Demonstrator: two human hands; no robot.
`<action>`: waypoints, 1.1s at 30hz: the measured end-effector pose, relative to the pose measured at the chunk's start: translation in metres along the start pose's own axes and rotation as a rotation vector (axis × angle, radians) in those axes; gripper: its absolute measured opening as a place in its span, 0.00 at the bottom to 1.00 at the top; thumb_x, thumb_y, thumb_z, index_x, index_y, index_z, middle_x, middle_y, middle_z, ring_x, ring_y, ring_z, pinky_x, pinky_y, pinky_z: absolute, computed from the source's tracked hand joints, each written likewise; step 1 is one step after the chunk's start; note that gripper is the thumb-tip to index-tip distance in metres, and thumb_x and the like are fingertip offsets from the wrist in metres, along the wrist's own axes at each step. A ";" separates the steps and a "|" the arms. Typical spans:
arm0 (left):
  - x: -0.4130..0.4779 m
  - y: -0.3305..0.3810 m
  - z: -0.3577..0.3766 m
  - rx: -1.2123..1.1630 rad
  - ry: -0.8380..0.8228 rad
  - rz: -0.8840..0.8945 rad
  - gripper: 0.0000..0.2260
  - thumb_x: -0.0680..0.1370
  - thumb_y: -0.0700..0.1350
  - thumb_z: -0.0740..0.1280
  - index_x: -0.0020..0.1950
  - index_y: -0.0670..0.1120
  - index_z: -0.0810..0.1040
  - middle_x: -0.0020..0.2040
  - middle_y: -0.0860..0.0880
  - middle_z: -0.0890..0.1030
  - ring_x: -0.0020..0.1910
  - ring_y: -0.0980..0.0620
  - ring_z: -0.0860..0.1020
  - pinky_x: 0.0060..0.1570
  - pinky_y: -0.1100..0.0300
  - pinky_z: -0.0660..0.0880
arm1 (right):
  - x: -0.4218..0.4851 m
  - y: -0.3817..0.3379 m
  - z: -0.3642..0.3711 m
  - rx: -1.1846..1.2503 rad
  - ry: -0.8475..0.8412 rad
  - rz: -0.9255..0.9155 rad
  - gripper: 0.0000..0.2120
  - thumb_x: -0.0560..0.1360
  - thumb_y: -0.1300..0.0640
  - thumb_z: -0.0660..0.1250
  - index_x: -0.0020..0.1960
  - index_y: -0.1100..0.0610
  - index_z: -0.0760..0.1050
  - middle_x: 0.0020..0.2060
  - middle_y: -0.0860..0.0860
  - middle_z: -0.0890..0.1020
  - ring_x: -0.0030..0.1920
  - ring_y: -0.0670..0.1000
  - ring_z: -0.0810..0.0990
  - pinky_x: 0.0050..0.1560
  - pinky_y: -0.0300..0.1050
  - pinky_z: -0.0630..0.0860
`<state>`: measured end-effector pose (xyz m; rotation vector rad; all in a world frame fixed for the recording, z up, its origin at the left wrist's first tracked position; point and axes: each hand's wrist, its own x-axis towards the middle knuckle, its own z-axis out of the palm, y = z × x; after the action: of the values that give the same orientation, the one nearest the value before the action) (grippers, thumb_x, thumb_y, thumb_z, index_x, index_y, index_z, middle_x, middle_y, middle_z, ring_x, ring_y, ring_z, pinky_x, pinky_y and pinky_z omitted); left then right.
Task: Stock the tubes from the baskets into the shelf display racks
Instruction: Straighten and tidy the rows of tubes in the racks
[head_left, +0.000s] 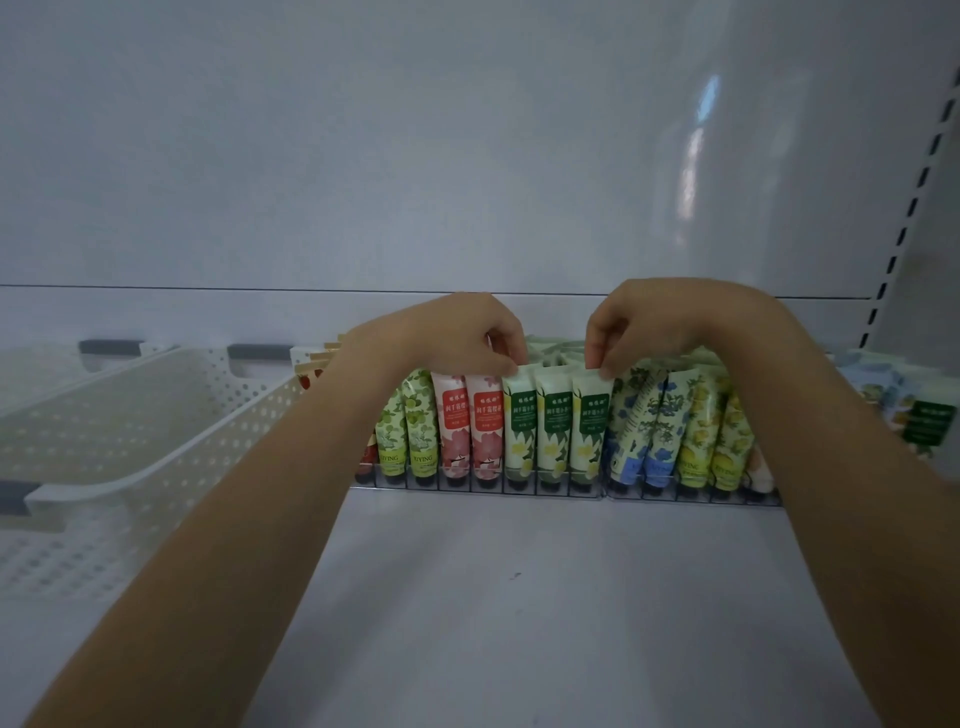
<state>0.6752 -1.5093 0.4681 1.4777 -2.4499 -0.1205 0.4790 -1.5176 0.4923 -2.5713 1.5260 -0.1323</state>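
Head view: three green-label tubes (553, 431) stand cap-down in the clear display rack (519, 492), mid-row at the far side of the shelf (519, 597). Left hand (457, 332) pinches the leftmost tube's top; right hand (665, 322) pinches the rightmost's. Pink tubes (470, 431) sit just left, blue floral tubes (644, 431) just right. White perforated basket (130, 431) at left.

Both arms run off the bottom edge, the left forearm (270, 493) covering all but a sliver of a red tube (367, 458) at the rack's (587, 492) left end, the right forearm (831, 467) hiding most of a peach tube (759, 470) at its right end. Curled fingers (511, 353) of the left hand (457, 332) and right hand (654, 322) cover the top seams of the pale green tubes (553, 436) they pinch. The white basket (104, 467) is cut by the left edge; packs (927, 415) at the right edge are a blur.
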 end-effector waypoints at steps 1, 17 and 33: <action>0.000 0.000 0.000 -0.004 -0.001 0.000 0.06 0.76 0.44 0.67 0.52 0.48 0.80 0.39 0.60 0.76 0.38 0.62 0.75 0.36 0.70 0.67 | 0.000 0.000 0.000 0.005 0.010 -0.006 0.08 0.71 0.58 0.71 0.37 0.46 0.76 0.34 0.43 0.77 0.35 0.42 0.73 0.35 0.38 0.65; 0.009 -0.009 -0.015 0.097 0.129 -0.125 0.06 0.76 0.42 0.65 0.50 0.48 0.80 0.42 0.56 0.76 0.38 0.62 0.73 0.39 0.70 0.67 | 0.024 -0.014 0.016 0.262 0.379 -0.140 0.04 0.73 0.59 0.68 0.44 0.50 0.80 0.38 0.42 0.77 0.39 0.38 0.74 0.35 0.30 0.66; 0.017 -0.017 -0.005 0.021 -0.002 -0.198 0.09 0.74 0.43 0.65 0.40 0.57 0.79 0.44 0.56 0.81 0.48 0.54 0.78 0.54 0.53 0.76 | 0.045 -0.019 0.036 0.235 0.233 -0.179 0.08 0.75 0.61 0.65 0.49 0.53 0.81 0.40 0.44 0.78 0.39 0.40 0.74 0.36 0.29 0.67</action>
<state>0.6832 -1.5321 0.4730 1.7276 -2.3079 -0.1369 0.5227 -1.5451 0.4601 -2.5658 1.2545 -0.6121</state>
